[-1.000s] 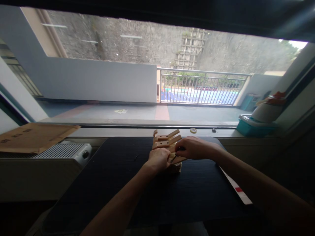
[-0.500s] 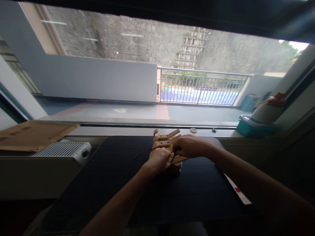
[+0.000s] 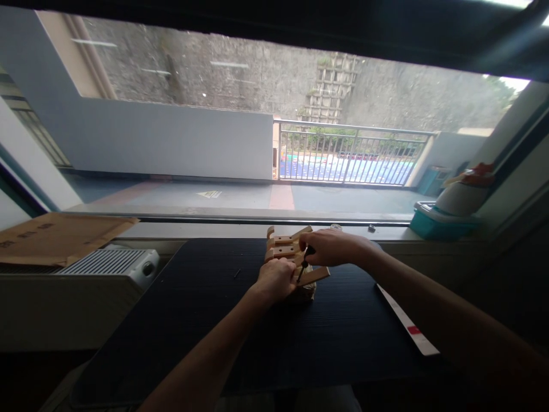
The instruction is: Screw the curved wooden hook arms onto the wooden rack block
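**Slim dark screwdriver [image 3: 304, 265] down on the nearest pale-wood bar [image 3: 316, 276]**

Head view: my right hand [image 3: 332, 247] curls tightly round the screwdriver's handle; my left clamps the pale wooden slatted rack [image 3: 283, 251] on the black rectangular table [image 3: 206, 332]. Two farther bars look seated, dark spots showing; the nearest seems unfinished, though my fingers partly hide it. The screwdriver slants, tip down towards me; the rack runs lengthwise away.

Black tabletop [image 3: 364, 337], tan wooden pieces [image 3: 286, 250], teal box [image 3: 441, 223]
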`<state>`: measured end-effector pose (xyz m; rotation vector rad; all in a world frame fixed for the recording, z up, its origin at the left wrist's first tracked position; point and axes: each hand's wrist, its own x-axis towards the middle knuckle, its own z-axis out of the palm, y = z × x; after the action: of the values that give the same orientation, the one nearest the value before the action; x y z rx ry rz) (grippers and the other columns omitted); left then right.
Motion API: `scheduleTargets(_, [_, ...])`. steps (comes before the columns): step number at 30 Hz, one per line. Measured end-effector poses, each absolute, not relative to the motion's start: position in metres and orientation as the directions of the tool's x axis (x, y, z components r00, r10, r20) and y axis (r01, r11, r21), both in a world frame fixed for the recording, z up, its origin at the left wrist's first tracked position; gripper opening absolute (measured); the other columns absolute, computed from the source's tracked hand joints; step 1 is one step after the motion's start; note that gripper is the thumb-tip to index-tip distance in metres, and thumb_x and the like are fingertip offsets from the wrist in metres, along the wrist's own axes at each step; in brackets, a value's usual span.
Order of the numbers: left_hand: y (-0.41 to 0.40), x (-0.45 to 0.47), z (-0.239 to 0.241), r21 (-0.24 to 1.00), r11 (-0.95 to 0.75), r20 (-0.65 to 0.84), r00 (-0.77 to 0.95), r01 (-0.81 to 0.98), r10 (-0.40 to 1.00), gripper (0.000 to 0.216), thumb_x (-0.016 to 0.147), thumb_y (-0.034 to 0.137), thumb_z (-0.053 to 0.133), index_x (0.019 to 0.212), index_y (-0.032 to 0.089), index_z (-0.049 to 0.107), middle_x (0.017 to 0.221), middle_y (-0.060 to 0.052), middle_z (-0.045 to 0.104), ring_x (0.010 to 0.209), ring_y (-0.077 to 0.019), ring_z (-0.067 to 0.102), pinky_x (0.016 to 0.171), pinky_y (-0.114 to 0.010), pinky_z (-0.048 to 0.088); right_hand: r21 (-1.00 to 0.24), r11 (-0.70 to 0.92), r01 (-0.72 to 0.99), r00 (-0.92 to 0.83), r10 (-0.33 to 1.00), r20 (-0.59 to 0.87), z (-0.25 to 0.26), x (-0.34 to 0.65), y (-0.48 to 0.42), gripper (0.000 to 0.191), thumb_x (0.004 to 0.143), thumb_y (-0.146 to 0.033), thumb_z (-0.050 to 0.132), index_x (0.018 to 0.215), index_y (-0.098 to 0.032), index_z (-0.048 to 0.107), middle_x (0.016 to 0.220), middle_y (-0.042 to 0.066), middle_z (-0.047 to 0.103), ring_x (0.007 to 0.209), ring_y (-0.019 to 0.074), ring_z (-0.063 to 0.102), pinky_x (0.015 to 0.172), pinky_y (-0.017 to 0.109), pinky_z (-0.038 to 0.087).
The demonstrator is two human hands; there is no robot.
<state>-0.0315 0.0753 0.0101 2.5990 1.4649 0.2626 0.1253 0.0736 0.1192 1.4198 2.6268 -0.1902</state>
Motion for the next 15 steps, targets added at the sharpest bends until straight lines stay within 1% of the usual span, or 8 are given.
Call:
scheduleTargets(3, [0.075,-0.032,0.01,0.219,-0.512,0.077,0.508,0.83,0.858,0.021,0.08,0.037,0.054,0.082,0.02,0.067,0.091,-0.005,0.071,0.087,-0.0224,0.066,0.072,-0.028,0.048,-0.069,0.577,0.814,-0.579,0.796,-0.178,0.121,0.128,0.074,0.016,0.082,-0.021,0.051,0.089,-0.017,0.065,0.082,0.004,0.066,0.063,0.0112,0.051,0.055,0.023,0.031])
scheduleTargets(5, [0.076,-0.032,0.009,0.223,-0.508,0.072,0.505,0.832,0.86,0.019,0.078,0.035,0.055,0.081,0.02,0.066,0.089,-0.005,0.071,0.085,-0.0224,0.066,0.071,-0.028,0.048,-0.069,0.598,0.798,-0.6,0.782,-0.168,0.117,0.127,0.076,0.017,0.084,-0.021,0.049,0.083,-0.016,0.065,0.078,0.004,0.065,0.061,0.0107,0.049,0.055,0.023,0.03])
scheduleTargets(9, [0.075,-0.032,0.01,0.23,-0.505,0.071,0.503,0.832,0.861,0.014,0.075,0.03,0.056,0.079,0.021,0.065,0.085,-0.004,0.071,0.081,-0.0214,0.066,0.068,-0.028,0.048,-0.066,0.6,0.797,-0.603,0.785,-0.143,0.105,0.121,0.081,0.023,0.086,-0.022,0.045,0.082,-0.014,0.066,0.077,0.006,0.064,0.062,0.0116,0.048,0.055,0.024,0.03])
scheduleTargets(12, [0.074,-0.032,0.011,0.23,-0.507,0.076,0.504,0.831,0.861,0.013,0.075,0.029,0.056,0.078,0.02,0.065,0.083,-0.003,0.071,0.081,-0.021,0.066,0.068,-0.027,0.047,-0.067,0.592,0.803,-0.595,0.79,-0.145,0.103,0.12,0.083,0.028,0.088,-0.024,0.042,0.08,-0.013,0.066,0.075,0.007,0.063,0.061,0.0116,0.047,0.054,0.024,0.029])
scheduleTargets(15, [0.074,-0.032,0.011,0.226,-0.504,0.08,0.5,0.833,0.862,0.016,0.077,0.031,0.055,0.079,0.02,0.066,0.086,-0.004,0.071,0.083,-0.0215,0.066,0.069,-0.028,0.048,-0.085,0.59,0.803,-0.595,0.785,-0.17,0.11,0.122,0.081,0.024,0.087,-0.026,0.046,0.082,-0.015,0.066,0.073,0.004,0.063,0.057,0.0103,0.046,0.052,0.024,0.028])
